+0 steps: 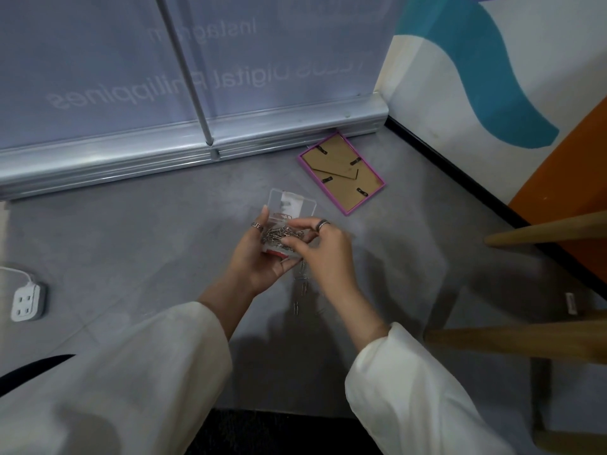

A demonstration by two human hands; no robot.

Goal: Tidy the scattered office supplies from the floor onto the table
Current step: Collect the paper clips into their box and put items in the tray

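Sleeves of pale cloth lead up to both hands, which work over the grey floor (138, 231). The left hand (254, 254) cradles a clear plastic box (289, 208), fingers curled round its near end, lid end tilted away. The right hand (323, 249) pinches a tangle of paper clips (279, 234) over the box's open mouth. The step looks like refilling the box; it would go best with the box held level and the bunch lowered well inside before the pinch loosens, since a tangled clump may catch on the rim and spill.

Just below the hands, a few loose clips (300, 290) lie on the floor, blurred; they remain to be gathered. Off by the left edge sits a white power strip (26, 302). At the right, wooden chair legs (512, 336) crowd the reach. Farther on, a pink picture frame (341, 172) lies face down near the corner, one corner tucked at the foot of a metal banner base (164, 152). No table is in view.
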